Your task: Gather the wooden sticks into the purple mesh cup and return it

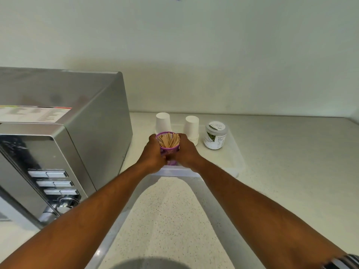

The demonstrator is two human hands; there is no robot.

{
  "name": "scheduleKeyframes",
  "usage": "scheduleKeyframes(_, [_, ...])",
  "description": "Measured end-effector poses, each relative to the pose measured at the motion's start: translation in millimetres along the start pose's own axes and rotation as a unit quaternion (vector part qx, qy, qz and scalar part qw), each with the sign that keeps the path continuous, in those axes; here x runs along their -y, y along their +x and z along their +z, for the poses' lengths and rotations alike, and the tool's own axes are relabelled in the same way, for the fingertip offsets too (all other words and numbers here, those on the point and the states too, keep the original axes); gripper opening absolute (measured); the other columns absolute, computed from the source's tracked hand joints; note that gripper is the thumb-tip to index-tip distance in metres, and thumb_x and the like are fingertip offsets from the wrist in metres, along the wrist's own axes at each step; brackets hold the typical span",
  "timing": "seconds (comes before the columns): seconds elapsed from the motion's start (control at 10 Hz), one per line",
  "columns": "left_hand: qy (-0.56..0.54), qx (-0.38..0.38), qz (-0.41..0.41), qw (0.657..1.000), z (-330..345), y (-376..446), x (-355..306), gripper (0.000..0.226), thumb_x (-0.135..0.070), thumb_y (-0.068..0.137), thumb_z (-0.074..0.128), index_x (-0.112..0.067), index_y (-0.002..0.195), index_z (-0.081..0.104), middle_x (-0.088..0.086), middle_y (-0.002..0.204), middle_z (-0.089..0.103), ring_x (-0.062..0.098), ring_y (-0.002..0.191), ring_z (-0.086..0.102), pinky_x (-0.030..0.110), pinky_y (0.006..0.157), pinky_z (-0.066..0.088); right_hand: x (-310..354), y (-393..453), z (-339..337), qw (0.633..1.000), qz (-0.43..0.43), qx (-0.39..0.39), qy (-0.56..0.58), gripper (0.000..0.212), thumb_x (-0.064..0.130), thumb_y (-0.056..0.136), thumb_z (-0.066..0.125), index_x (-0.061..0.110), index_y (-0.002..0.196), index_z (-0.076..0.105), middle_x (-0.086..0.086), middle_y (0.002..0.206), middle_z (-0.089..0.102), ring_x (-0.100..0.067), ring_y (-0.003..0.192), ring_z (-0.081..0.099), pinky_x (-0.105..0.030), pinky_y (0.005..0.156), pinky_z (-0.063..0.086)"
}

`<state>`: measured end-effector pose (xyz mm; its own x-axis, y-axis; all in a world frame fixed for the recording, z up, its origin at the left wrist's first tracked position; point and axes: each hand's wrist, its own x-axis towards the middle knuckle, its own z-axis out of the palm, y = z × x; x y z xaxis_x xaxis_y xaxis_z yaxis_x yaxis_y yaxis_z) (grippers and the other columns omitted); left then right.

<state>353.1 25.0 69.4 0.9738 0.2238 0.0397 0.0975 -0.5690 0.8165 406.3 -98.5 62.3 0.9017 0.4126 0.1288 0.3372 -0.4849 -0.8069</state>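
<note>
The purple mesh cup [169, 149] is upright in the middle of the view, over the near part of a clear plastic tray [236, 160]. Several wooden sticks [169, 140] stand inside it, fanned out at the rim. My left hand [154, 152] wraps the cup's left side and my right hand [186, 152] wraps its right side, so both grip it. The cup's lower half is mostly hidden by my fingers, and I cannot tell whether its base touches the tray.
A steel microwave [62, 144] fills the left, close to my left hand. Behind the cup stand two stacks of white paper cups [163, 122] [192, 129] and a white labelled jar [215, 135]. A speckled counter [291, 171] runs to the wall.
</note>
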Motion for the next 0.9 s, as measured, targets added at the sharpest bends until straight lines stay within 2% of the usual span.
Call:
scheduleKeyframes(0.2, [0.018,0.041,-0.027,0.999,-4.9,3.6,-3.8,0.082,-0.007,0.081,0.077,-0.017,0.142,0.023,0.009,0.139,0.045,0.016,0.111,0.045,0.035,0.094,0.049,0.4,0.7,3.8,1.000,0.007,0.005,-0.016,0.071,0.021,0.057,0.095,0.019,0.121,0.065,-0.006,0.113,0.072,-0.025,0.103,0.069,-0.046,0.092,0.059])
scheduleKeyframes(0.3, [0.029,0.037,-0.015,0.999,-5.8,1.2,-3.9,0.084,-0.008,0.079,0.080,-0.016,0.142,0.025,0.009,0.140,0.046,0.025,0.123,0.049,0.038,0.098,0.048,-3.9,2.6,4.1,1.000,0.026,0.009,-0.004,0.084,0.029,0.050,0.094,0.021,0.126,0.061,-0.003,0.116,0.070,-0.022,0.106,0.068,-0.045,0.094,0.059])
scheduleKeyframes(0.4, [0.031,0.026,-0.003,0.999,-6.7,0.1,-2.6,0.082,-0.007,0.077,0.081,-0.016,0.140,0.030,0.009,0.139,0.048,0.029,0.127,0.049,0.041,0.100,0.048,-4.2,2.8,2.1,0.999,0.034,0.017,0.002,0.089,0.027,0.056,0.097,0.018,0.133,0.054,-0.004,0.123,0.066,-0.024,0.114,0.065,-0.042,0.098,0.057])
scheduleKeyframes(0.5, [0.049,0.030,-0.002,0.998,-9.7,0.0,-3.6,0.083,-0.008,0.075,0.082,-0.017,0.139,0.030,0.009,0.138,0.049,0.029,0.127,0.050,0.044,0.101,0.047,-2.9,2.3,-1.9,0.998,0.045,0.033,-0.002,0.079,0.021,0.067,0.095,0.014,0.133,0.051,-0.009,0.126,0.064,-0.026,0.118,0.062,-0.042,0.101,0.055])
scheduleKeyframes(0.6, [0.057,0.032,0.000,0.998,-12.6,-4.0,-6.9,0.082,-0.009,0.076,0.082,-0.016,0.138,0.029,0.009,0.138,0.048,0.029,0.127,0.049,0.045,0.102,0.046,-1.3,-3.5,-9.4,0.998,0.056,0.036,-0.017,0.079,0.022,0.072,0.093,0.012,0.135,0.046,-0.012,0.130,0.061,-0.028,0.123,0.060,-0.038,0.102,0.052])
scheduleKeyframes(0.7, [0.046,0.027,0.009,0.999,-12.8,-15.1,-11.6,0.081,-0.011,0.075,0.083,-0.015,0.137,0.031,0.009,0.138,0.048,0.028,0.127,0.049,0.045,0.103,0.046,0.7,-18.5,-19.1,0.997,0.069,0.025,-0.014,0.098,0.027,0.073,0.092,0.008,0.148,0.033,-0.013,0.143,0.054,-0.029,0.133,0.051,-0.039,0.107,0.046])
scheduleKeyframes(0.8, [0.015,0.024,0.011,1.000,-12.2,-30.1,-18.3,0.081,-0.008,0.074,0.083,-0.015,0.138,0.033,0.008,0.138,0.047,0.025,0.128,0.047,0.044,0.103,0.045,3.8,-34.2,-27.0,0.998,0.065,-0.006,-0.019,0.094,0.036,0.071,0.093,0.012,0.145,0.040,-0.010,0.141,0.059,-0.029,0.131,0.054,-0.040,0.105,0.048])
scheduleKeyframes(0.9, [0.073,0.001,0.025,0.997,-9.1,-44.4,-20.4,0.096,-0.013,0.068,0.088,-0.015,0.142,0.027,0.009,0.139,0.041,0.028,0.131,0.044,0.045,0.106,0.045,3.4,-48.1,-31.8,0.998,0.041,-0.049,-0.015,0.079,0.040,0.069,0.092,0.017,0.133,0.052,-0.006,0.127,0.067,-0.028,0.118,0.063,-0.044,0.098,0.053])
